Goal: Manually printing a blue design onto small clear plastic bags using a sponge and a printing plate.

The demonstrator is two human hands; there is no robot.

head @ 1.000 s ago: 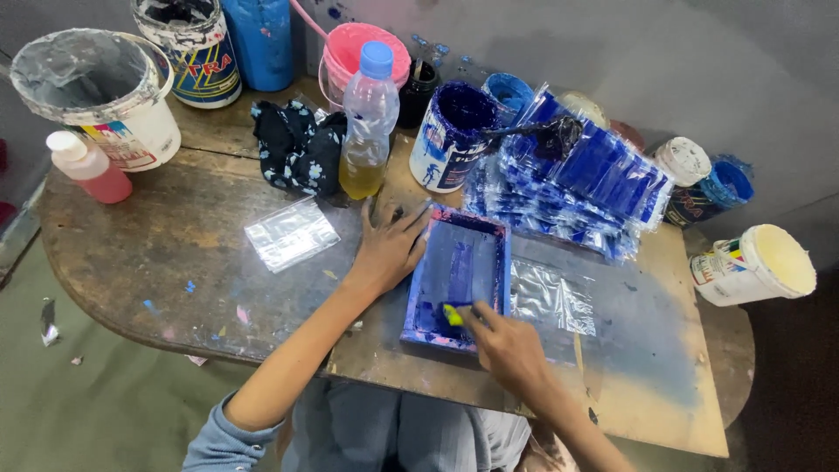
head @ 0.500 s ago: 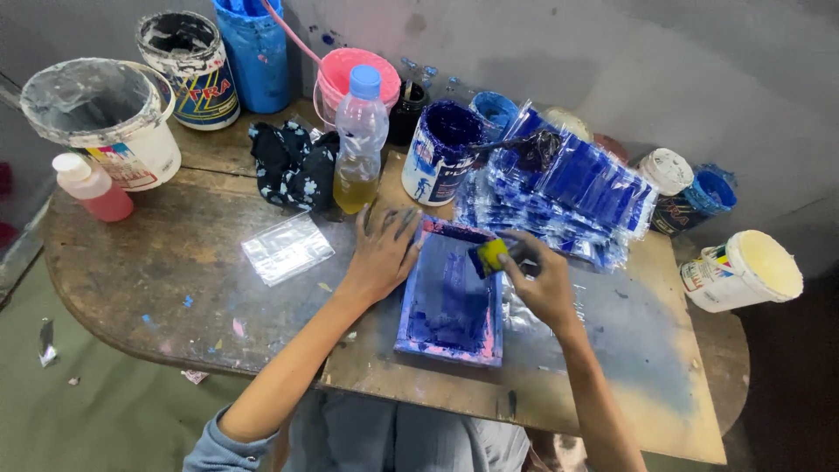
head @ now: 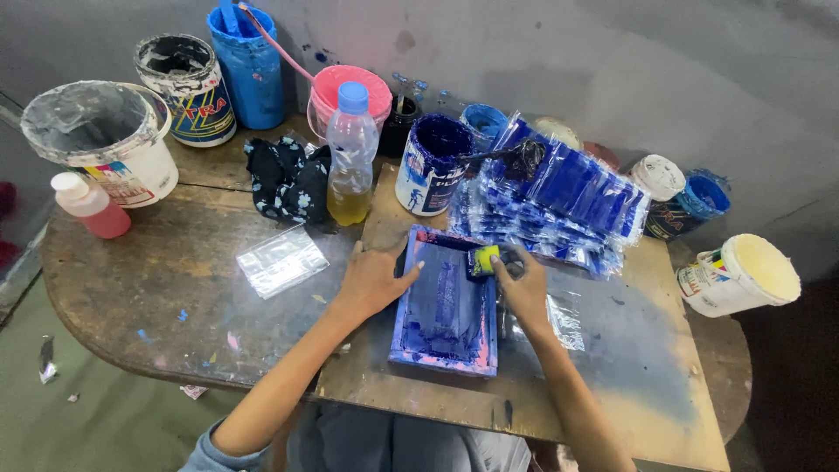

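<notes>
Head view: paint tins (head: pixel 433 166), printed bags (head: pixel 559 197) behind frame (head: pixel 446 306).

Pink squeeze bottle (head: pixel 87 206), perhaps oil-filled plastic bottle (head: pixel 351 157), white bucket (head: pixel 103 140).

Both forearms bare, no watch, rings or gloves on left hand (head: pixel 371 281) or right hand (head: pixel 523 288). Light blue sleeve (head: pixel 210 454) bunched at left elbow, approx 7 o'clock. Grey-blue trousers (head: pixel 402 446) at 6 o'clock.
</notes>
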